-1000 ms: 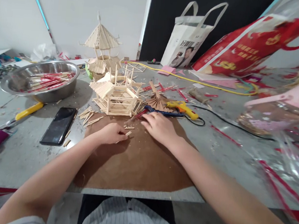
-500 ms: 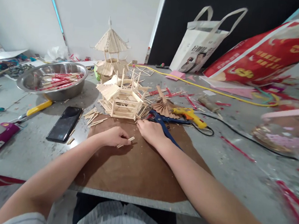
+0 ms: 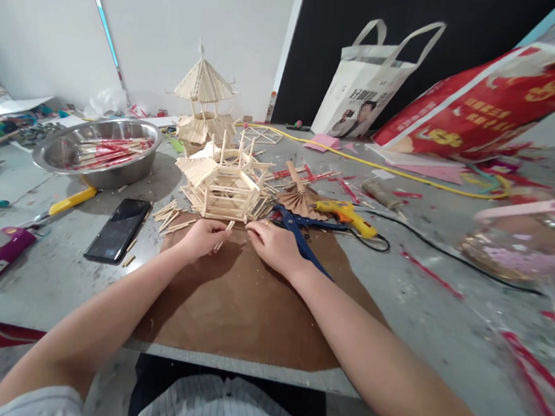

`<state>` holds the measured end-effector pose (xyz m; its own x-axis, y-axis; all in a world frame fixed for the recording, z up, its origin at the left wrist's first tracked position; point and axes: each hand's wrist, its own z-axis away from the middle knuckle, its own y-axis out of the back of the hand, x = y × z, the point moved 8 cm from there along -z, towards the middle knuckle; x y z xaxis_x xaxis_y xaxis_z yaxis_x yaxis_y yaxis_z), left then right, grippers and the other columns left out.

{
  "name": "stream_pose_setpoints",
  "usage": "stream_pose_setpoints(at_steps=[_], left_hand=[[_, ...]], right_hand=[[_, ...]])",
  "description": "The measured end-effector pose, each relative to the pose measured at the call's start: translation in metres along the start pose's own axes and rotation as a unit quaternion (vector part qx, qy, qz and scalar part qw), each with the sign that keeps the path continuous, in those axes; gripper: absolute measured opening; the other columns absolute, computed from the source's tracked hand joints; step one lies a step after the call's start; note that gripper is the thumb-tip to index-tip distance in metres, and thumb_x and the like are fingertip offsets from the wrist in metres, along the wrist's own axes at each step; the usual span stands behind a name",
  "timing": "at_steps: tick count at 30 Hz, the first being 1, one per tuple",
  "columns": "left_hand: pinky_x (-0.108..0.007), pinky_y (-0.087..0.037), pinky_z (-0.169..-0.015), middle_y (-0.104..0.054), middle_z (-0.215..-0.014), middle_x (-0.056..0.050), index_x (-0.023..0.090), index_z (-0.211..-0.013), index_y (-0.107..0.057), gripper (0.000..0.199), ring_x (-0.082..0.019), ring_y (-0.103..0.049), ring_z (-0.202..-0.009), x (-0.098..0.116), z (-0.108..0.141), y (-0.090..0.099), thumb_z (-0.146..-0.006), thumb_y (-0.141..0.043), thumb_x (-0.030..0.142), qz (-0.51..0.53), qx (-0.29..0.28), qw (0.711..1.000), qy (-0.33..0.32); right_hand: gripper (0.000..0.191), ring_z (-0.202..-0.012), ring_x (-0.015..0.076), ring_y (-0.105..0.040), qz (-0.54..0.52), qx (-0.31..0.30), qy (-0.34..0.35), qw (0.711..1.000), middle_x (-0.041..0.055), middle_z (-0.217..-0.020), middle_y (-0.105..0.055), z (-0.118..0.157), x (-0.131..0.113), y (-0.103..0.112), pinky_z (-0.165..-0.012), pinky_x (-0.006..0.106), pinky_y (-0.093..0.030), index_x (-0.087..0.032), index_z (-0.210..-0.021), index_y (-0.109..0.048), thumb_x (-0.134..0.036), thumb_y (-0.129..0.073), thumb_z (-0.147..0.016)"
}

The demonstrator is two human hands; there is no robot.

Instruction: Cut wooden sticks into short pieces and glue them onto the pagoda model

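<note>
on our grey table (image 3: 424, 314) lies a brown sheet (image 3: 248, 310); at its far edge stands the hexagonal stick model (image 3: 230, 193). our right hand (image 3: 274, 242) curls just before it, gripping what, we cannot tell; our left hand (image 3: 203, 239) pinches a short stick (image 3: 230, 226).

1 head-worn view, facing forward, tilted down, near the table (image 3: 424, 320)

Pale sticks (image 3: 230, 226), brown mat (image 3: 247, 316), striped shirt (image 3: 209, 411)
</note>
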<state>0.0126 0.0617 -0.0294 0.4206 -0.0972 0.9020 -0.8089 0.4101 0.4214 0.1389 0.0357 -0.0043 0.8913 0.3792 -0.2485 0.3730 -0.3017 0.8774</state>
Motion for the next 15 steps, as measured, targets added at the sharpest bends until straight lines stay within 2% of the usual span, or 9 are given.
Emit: stream_pose_setpoints(at_steps=[3,6,9,11,15], left_hand=[[-0.017,-0.036,-0.038,-0.046,-0.05,0.004,0.013,-0.07,-0.057,0.027,-0.006,-0.042,-0.04,0.001,0.001,-0.006,-0.068,-0.053,0.04,0.061,-0.053,0.997,0.001],[-0.018,-0.038,-0.04,-0.048,-0.054,0.003,0.013,-0.072,-0.058,0.024,-0.006,-0.043,-0.042,0.002,0.002,-0.009,-0.068,-0.054,0.036,0.063,-0.076,0.995,-0.004],[-0.018,-0.037,-0.04,-0.046,-0.051,0.004,0.013,-0.069,-0.057,0.024,-0.006,-0.042,-0.042,-0.001,0.001,-0.006,-0.069,-0.051,0.036,0.025,-0.044,0.999,-0.005],[-0.018,-0.036,-0.041,-0.047,-0.051,0.004,0.013,-0.07,-0.057,0.025,-0.006,-0.042,-0.041,-0.002,0.001,-0.004,-0.072,-0.048,0.037,-0.018,-0.014,1.0,-0.009],[-0.019,-0.037,-0.052,-0.059,-0.064,0.0,0.014,-0.077,-0.062,0.026,-0.009,-0.049,-0.055,0.006,0.005,-0.006,-0.075,-0.044,0.034,-0.142,0.031,0.986,-0.077]], right_hand=[[0.029,-0.083,0.0146,-0.059,-0.073,0.009,0.021,0.997,0.0022,-0.094,-0.064,0.002,-0.008,-0.001,-0.068,0.024,-0.042,-0.021,-0.107,-0.054,-0.025,-0.04,-0.082],[0.032,-0.083,0.0147,-0.058,-0.109,0.021,0.031,0.993,0.0027,-0.093,-0.063,0.003,-0.011,-0.002,-0.07,0.024,-0.043,-0.021,-0.112,-0.05,-0.025,-0.039,-0.083],[0.03,-0.082,0.015,-0.058,-0.105,0.056,0.016,0.993,0.0051,-0.099,-0.061,0.002,-0.005,0.002,-0.071,0.025,-0.043,-0.02,-0.108,-0.053,-0.023,-0.04,-0.081],[0.03,-0.075,0.0143,-0.058,-0.105,0.076,-0.023,0.991,0.0073,-0.102,-0.06,-0.003,0.006,0.004,-0.069,0.026,-0.044,-0.018,-0.106,-0.053,-0.022,-0.042,-0.079],[0.036,-0.075,0.0165,-0.057,-0.103,0.08,-0.114,0.985,0.0113,-0.104,-0.058,-0.019,0.028,0.002,-0.073,0.029,-0.043,-0.013,-0.107,-0.053,-0.027,-0.049,-0.074]])
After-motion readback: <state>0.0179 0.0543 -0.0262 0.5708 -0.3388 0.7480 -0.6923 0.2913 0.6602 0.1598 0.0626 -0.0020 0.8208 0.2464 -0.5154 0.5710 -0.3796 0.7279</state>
